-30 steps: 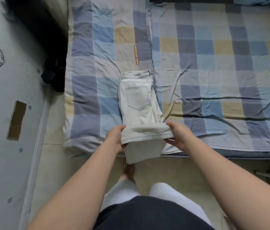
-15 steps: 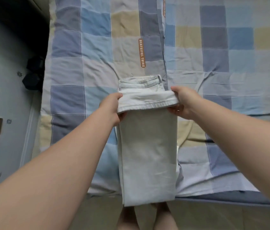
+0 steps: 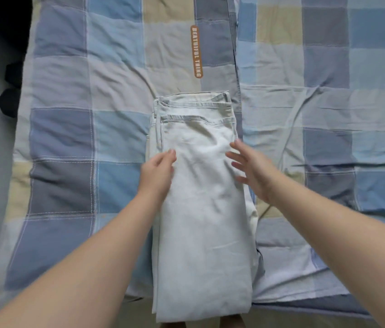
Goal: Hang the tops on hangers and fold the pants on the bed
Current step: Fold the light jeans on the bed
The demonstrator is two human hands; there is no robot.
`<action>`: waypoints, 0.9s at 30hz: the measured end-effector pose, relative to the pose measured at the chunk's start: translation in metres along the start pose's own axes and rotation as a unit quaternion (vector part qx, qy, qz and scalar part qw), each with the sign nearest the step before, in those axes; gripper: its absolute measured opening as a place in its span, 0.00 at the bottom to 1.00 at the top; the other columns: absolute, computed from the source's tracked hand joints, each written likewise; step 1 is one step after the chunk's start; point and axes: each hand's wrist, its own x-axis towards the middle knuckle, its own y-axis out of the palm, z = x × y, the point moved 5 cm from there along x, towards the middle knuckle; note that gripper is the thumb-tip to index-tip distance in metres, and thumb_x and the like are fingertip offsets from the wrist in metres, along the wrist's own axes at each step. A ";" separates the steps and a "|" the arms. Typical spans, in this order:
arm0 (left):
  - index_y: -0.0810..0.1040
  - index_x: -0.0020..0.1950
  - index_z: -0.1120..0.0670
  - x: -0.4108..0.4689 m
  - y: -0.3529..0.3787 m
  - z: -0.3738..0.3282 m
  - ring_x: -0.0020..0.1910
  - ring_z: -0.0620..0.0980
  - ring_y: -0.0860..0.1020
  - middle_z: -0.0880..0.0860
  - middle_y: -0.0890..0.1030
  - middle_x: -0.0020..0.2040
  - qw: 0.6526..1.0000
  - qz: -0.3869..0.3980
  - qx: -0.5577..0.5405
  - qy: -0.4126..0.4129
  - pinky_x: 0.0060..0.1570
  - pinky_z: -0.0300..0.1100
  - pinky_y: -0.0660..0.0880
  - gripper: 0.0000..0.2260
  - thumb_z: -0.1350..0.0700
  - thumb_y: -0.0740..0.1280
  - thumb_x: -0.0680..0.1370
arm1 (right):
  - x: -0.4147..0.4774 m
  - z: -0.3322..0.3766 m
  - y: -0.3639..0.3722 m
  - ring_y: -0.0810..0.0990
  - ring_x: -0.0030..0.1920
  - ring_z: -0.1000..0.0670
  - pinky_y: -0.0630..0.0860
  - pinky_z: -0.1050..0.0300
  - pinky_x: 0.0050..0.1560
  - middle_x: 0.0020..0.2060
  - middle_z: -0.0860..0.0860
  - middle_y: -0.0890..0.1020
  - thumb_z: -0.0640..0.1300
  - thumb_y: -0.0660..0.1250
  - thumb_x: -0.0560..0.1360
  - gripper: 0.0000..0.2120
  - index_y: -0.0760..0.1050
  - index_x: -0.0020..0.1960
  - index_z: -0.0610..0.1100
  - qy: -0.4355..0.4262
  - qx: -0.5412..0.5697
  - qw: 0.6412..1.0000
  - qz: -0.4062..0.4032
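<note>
your pale grey denim pants [image 3: 201, 197] lie folded lengthwise on the blue-and-beige checked bed [image 3: 68, 138], below its orange label [image 3: 196, 51]. left hand [image 3: 157, 175] and right hand [image 3: 251, 170] rest released, grasping nothing. you're mid-fold; the next move likely calls for halving them again.

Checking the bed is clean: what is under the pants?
The pants lie on the checked quilt; their near end overhangs the floor. The quilt beneath them is hidden.
</note>
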 end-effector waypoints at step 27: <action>0.81 0.64 0.58 -0.193 -0.083 0.193 0.56 0.53 0.82 0.54 0.84 0.57 0.975 0.059 0.139 -0.163 0.60 0.50 0.79 0.20 0.50 0.75 0.76 | -0.188 -0.238 -0.002 0.83 0.55 0.44 0.77 0.53 0.50 0.56 0.45 0.85 0.50 0.74 0.76 0.17 0.80 0.60 0.42 0.197 -0.024 0.980 -0.019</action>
